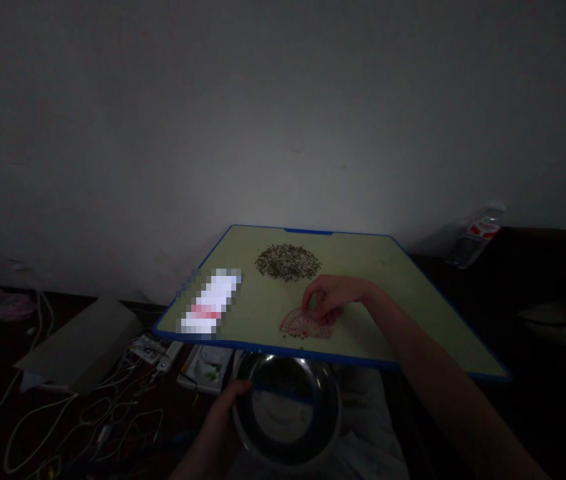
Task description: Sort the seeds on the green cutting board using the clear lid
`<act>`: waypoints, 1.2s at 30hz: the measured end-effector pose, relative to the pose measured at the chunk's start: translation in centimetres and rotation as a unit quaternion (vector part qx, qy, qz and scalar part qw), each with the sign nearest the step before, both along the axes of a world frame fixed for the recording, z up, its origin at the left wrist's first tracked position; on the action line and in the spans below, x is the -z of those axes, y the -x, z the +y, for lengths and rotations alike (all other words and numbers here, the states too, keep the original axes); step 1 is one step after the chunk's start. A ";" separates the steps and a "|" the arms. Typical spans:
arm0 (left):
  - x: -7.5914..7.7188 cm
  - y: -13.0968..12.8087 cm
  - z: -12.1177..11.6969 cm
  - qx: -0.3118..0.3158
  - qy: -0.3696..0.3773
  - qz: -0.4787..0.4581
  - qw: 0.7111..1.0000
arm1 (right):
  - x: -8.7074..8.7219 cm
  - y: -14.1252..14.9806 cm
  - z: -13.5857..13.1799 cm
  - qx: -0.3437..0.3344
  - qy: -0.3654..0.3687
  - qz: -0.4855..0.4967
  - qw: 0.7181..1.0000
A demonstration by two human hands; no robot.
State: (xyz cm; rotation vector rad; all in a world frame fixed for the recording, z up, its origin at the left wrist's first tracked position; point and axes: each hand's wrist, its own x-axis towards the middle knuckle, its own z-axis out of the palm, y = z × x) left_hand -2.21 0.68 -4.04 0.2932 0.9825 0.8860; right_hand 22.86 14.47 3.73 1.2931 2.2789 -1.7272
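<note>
My right hand (330,298) grips a clear protractor with red markings (295,324), which lies low over the pale board (363,263) near its front edge. A few dark grains (299,337) lie at the protractor's straight edge. Farther back on the board spreads a pile of small dark and light grains (287,261). Below the board's front edge, my left hand (227,403) holds a shiny metal bowl (335,420) by its left rim, thumb on the rim and the other fingers hidden. The bowl's opening faces up, and its inside shows reflections.
A lit, blurred-out phone (211,303) lies on the board's left side. White cables (113,413), a grey box (83,343) and a pink bag (5,303) are at the left. A plastic bottle (477,233) leans at the right by the wall (283,120).
</note>
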 end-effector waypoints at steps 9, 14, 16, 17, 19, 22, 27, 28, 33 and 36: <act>-0.2 0.0 -0.1 0.006 0.010 -0.005 1.000 | 0.0 1.0 -0.6 -0.039 0.026 -0.012 0.999; -0.2 0.0 -0.1 0.012 0.010 -0.009 1.000 | 0.0 1.4 -0.8 -0.054 0.037 -0.007 0.998; 0.0 0.1 0.0 0.010 0.011 -0.003 1.000 | 0.0 1.5 -0.9 -0.054 0.036 -0.006 0.998; 0.0 0.1 0.0 0.010 0.011 0.001 1.000 | -0.1 1.6 -0.9 -0.053 0.036 -0.007 0.998; 0.2 0.2 0.0 0.008 0.011 0.006 1.000 | -0.1 1.6 -0.9 -0.051 0.034 -0.009 0.998; 0.2 0.2 -0.1 0.010 0.008 -0.006 1.000 | 0.0 1.6 -0.9 -0.053 0.031 -0.007 0.998; 0.1 0.3 -0.1 0.003 0.004 -0.018 1.000 | 0.1 1.5 -0.8 -0.056 0.040 0.000 0.998; 0.1 0.3 -0.1 0.003 0.004 -0.017 1.000 | 0.1 1.5 -0.8 -0.056 0.041 0.000 0.998; 0.5 0.4 0.1 0.011 0.020 -0.027 0.999 | 0.0 1.5 -0.8 -0.061 0.052 0.022 0.997; 0.3 0.3 0.0 0.006 0.012 -0.030 0.999 | 0.1 1.5 -0.8 -0.060 0.065 0.031 0.996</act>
